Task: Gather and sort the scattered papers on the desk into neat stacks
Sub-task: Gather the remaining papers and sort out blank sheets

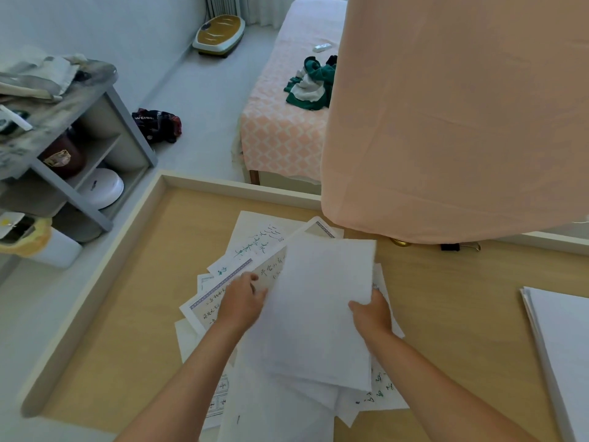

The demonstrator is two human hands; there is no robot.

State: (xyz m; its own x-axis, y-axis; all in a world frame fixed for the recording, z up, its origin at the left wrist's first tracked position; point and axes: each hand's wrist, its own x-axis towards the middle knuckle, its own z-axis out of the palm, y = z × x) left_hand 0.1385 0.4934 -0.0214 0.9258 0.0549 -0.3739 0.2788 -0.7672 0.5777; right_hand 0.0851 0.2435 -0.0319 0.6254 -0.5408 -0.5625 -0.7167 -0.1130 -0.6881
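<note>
Floor (204,100): pale, smooth, evenly lit.
Wall (111,23): plain and pale, upper left.
Bed (280,132): pink lattice-patterned cover, wooden leg at the near corner, green and white clothes (310,84) bunched on top.
Shelf unit (127,129): grey, open compartments, far left, clutter on top.
Hanging cloth (446,106): peach, filling the upper right.
Counter (127,314): light wood, pale raised rim.
On the floor: gold-and-white device (220,33) by the wall, dark bag (157,124) beside the shelf unit.

Single head view — looks forward, down, close over desk (127,314).
</note>
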